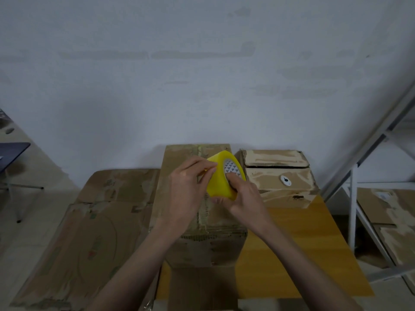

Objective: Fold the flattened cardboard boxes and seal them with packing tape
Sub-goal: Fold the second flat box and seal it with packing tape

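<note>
A folded brown cardboard box (179,158) stands upright in the middle of the table, its top flaps closed along a central seam. Above it I hold a yellow roll of packing tape (219,179). My right hand (243,195) grips the roll from below, with fingers inside its patterned core. My left hand (190,180) rests against the roll's outer face, fingertips pinching at the tape surface. Several flattened cardboard boxes (94,221) lie stacked on the left of the table.
A second folded box (278,176) with torn flaps stands at the back right, a small white round object (285,181) on it. Bare yellow-brown tabletop (292,243) shows at right. A metal rack (352,198) with more cardboard stands further right; a chair (11,158) at far left.
</note>
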Demonstrator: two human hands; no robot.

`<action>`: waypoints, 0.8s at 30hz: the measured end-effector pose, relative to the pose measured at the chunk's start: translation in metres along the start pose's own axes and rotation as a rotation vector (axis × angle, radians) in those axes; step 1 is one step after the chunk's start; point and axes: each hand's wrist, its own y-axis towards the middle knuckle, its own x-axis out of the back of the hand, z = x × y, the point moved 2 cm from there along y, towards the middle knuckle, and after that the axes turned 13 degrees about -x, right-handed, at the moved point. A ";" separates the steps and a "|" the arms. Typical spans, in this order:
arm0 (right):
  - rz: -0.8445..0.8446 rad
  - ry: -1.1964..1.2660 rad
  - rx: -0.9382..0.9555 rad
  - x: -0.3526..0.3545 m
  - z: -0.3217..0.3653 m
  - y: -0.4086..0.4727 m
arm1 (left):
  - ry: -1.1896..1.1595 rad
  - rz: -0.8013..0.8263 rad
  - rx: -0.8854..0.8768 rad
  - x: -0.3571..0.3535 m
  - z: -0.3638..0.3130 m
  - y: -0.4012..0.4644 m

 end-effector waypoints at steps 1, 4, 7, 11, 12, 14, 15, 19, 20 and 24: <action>0.009 -0.015 -0.005 0.000 -0.001 0.000 | -0.021 0.042 0.022 0.001 0.003 0.003; 0.030 -0.048 0.001 0.000 -0.006 -0.001 | -0.048 0.187 0.108 0.004 0.013 0.014; 0.051 -0.117 -0.004 0.001 -0.011 0.001 | -0.034 0.320 0.177 0.006 0.020 0.027; 0.050 -0.173 0.014 0.002 -0.014 0.001 | -0.022 0.480 0.205 0.010 0.023 0.038; 0.044 -0.191 0.017 0.003 -0.014 0.001 | -0.027 0.501 0.202 0.010 0.023 0.040; 0.041 -0.220 0.021 0.004 -0.013 0.001 | -0.022 0.524 0.184 0.009 0.020 0.043; 0.043 -0.228 0.025 0.004 -0.013 0.000 | -0.014 0.530 0.175 0.009 0.019 0.044; 0.056 -0.239 0.026 0.005 -0.012 -0.002 | 0.015 0.570 0.154 0.004 0.018 0.042; 0.060 -0.243 0.023 0.004 -0.012 -0.002 | 0.018 0.571 0.144 0.003 0.018 0.041; 0.078 -0.233 0.006 0.005 -0.010 -0.003 | 0.017 0.537 0.082 -0.001 0.018 0.038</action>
